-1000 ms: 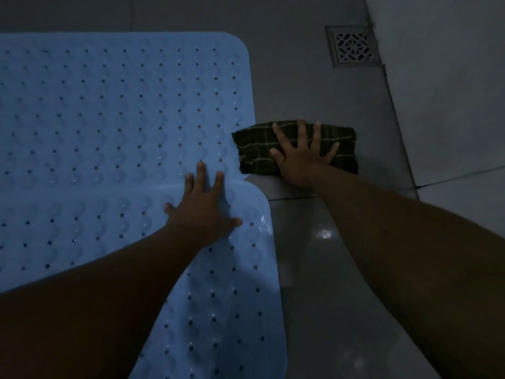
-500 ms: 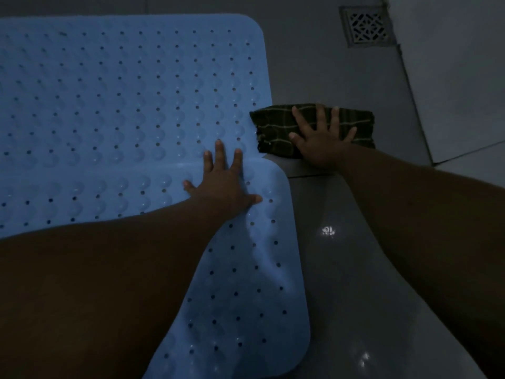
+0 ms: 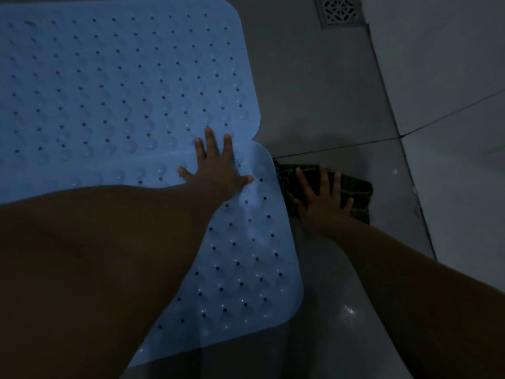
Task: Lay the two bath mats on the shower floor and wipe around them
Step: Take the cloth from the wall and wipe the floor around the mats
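Note:
Two light blue perforated bath mats lie flat on the grey shower floor, edges meeting. The far mat [image 3: 117, 83] fills the upper left. The near mat [image 3: 246, 263] runs down the middle, partly hidden under my left forearm. My left hand [image 3: 216, 168] presses flat, fingers spread, on the seam where the mats meet. My right hand [image 3: 322, 201] lies flat with spread fingers on a dark checked cloth [image 3: 352, 192] on the tile, just right of the near mat's edge.
A square metal floor drain [image 3: 340, 9] sits at the top right by the wall [image 3: 451, 77], which rises along the right. A dark grout line [image 3: 341, 146] crosses the wet, shiny tile floor [image 3: 314, 77] beyond the cloth.
My right hand has dragged the cloth toward me along the mats' right edge, from beside the far mat to beside the near mat. My left hand stays pressed on the seam.

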